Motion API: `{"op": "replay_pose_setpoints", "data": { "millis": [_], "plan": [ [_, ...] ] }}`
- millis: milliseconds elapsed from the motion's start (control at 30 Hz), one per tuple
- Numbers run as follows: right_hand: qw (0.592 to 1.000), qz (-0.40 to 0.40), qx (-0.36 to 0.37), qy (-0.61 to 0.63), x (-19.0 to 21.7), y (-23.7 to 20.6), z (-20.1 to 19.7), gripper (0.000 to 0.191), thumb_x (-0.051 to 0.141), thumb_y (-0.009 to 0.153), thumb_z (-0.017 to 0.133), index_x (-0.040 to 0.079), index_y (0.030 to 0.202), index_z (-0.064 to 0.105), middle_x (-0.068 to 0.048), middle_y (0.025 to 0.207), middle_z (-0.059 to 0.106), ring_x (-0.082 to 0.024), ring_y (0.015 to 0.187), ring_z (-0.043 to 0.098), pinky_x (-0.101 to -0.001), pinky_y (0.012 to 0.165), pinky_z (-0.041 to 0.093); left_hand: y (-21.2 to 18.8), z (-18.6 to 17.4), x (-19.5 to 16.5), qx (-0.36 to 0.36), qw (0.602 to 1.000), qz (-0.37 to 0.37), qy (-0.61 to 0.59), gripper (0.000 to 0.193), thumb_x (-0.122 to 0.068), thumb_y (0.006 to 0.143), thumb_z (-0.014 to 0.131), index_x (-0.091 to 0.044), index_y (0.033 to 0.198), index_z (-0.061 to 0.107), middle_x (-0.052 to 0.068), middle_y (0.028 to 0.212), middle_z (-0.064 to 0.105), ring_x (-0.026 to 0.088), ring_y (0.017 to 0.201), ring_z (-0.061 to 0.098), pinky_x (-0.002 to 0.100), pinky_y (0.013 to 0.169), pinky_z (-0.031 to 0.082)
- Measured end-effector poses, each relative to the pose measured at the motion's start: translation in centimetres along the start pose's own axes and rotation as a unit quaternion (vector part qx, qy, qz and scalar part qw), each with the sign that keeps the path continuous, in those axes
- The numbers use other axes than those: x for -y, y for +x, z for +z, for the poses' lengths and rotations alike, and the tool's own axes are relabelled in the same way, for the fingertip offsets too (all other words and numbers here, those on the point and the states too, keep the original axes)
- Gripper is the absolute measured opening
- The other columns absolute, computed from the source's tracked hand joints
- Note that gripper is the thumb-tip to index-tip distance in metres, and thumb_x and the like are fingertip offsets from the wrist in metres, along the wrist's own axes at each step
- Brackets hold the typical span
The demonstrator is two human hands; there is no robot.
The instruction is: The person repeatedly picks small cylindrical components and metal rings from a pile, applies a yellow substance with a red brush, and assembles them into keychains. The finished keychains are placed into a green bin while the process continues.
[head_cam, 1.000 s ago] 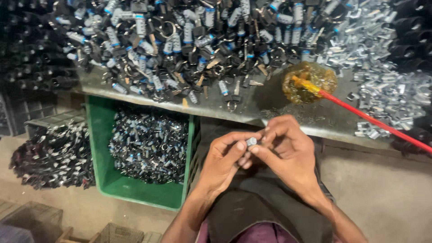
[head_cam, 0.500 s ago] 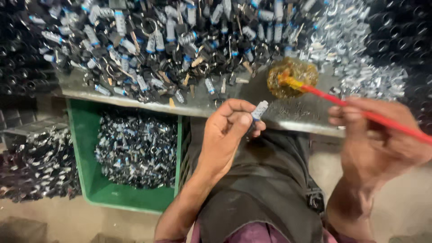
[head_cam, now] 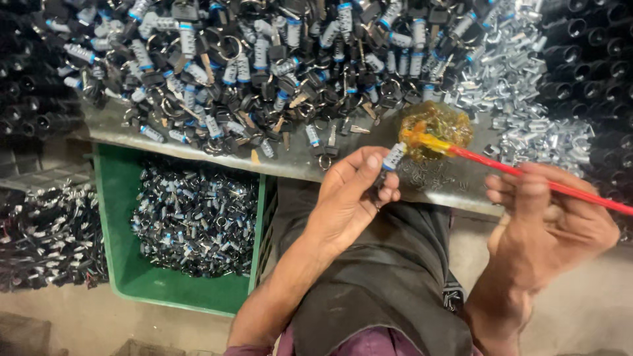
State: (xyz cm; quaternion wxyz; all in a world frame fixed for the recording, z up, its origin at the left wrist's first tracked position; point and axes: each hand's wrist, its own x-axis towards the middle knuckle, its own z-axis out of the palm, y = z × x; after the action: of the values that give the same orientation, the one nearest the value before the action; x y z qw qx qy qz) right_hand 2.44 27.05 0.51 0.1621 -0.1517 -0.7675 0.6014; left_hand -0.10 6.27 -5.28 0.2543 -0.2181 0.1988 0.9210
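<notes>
I hold a small lock cylinder (head_cam: 393,157) — silver body with a blue band — pinched between the thumb and fingertips of my left hand (head_cam: 353,198), raised just off the front edge of the metal bench (head_cam: 455,191). My right hand (head_cam: 550,227) is closed around the red handle of a brush (head_cam: 527,177); the yellow, grease-laden tip touches the top of the cylinder, directly in front of a blob of amber grease (head_cam: 436,126) sitting on the bench.

Procedure for the step in hand, as I judge it:

1. Keep the cylinder tilted toward the brush so that its end face stays exposed; fingers should remain clear of that face.
2. Apply the grease with the tip only. A light dab is likely enough — excess would smear onto my fingertips and weaken the pinch.
3. Steady the left wrist over my lap; the cylinder is small and could drop into the dark cloth below if the grip slackens.
4. Reload the brush from the blob beside it, not from the pile.

Surroundings: a heap of keyed lock cylinders (head_cam: 264,66) covers the bench behind, bright metal parts (head_cam: 521,72) lie to the right, and a green crate (head_cam: 125,277) of similar parts stands below on the left.
</notes>
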Motion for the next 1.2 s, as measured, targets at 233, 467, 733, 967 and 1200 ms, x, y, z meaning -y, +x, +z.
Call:
{"op": "replay_pose_setpoints", "data": {
  "millis": [233,467,733,967,1200],
  "plan": [
    [0.999,-0.015,0.021,0.038,-0.1,0.6,-0.5,0.022,0.005,0.121,0.065,-0.016,0.117,0.062,-0.021,0.095,0.066,-0.024,0.080,0.072,-0.0313,0.076,0.063,0.0,-0.4,1.0,-0.006,1.000,-0.013,-0.023,0.024,-0.022,0.106,0.065,-0.004,0.121,0.062,0.008,0.094,0.068,0.013,0.077,0.061,0.032,0.081,0.055],
    [0.980,0.045,0.142,-0.129,1.5,2.0,-0.6,0.018,0.004,0.111,0.058,-0.008,0.118,0.070,-0.016,0.099,0.073,-0.017,0.081,0.073,-0.0273,0.075,0.062,-5.2,2.2,-6.1,0.061,0.954,0.041,0.290,0.033,-0.027,0.103,0.067,-0.002,0.124,0.067,0.008,0.110,0.069,0.018,0.096,0.067,0.034,0.088,0.057],
    [0.902,0.032,0.345,-0.258,-1.0,-1.4,3.5,0.024,0.019,0.087,0.077,0.013,0.110,0.079,-0.006,0.088,0.072,-0.019,0.060,0.063,-0.0321,0.057,0.051,-9.1,1.2,-10.6,-0.181,0.380,0.226,0.878,0.018,-0.028,0.095,0.066,-0.010,0.095,0.071,0.014,0.096,0.069,0.039,0.091,0.067,0.047,0.076,0.053],
    [0.877,-0.149,0.319,-0.326,-2.9,-1.9,7.5,0.034,0.024,0.087,0.079,0.018,0.121,0.076,-0.004,0.094,0.062,-0.026,0.087,0.059,-0.0401,0.069,0.051,1.0,2.5,-6.8,-0.284,0.422,0.148,0.848,0.023,-0.029,0.096,0.072,-0.008,0.096,0.062,0.011,0.086,0.070,0.037,0.079,0.068,0.051,0.068,0.051],
    [0.842,-0.250,0.353,-0.323,-4.6,-1.6,7.3,0.042,0.022,0.083,0.080,0.019,0.124,0.074,-0.003,0.094,0.059,-0.026,0.082,0.056,-0.0393,0.067,0.051,-0.5,0.0,-5.2,-0.309,0.449,0.255,0.798,0.039,-0.018,0.085,0.079,-0.002,0.112,0.057,0.019,0.104,0.063,0.042,0.094,0.064,0.050,0.074,0.050]
  ]
}}
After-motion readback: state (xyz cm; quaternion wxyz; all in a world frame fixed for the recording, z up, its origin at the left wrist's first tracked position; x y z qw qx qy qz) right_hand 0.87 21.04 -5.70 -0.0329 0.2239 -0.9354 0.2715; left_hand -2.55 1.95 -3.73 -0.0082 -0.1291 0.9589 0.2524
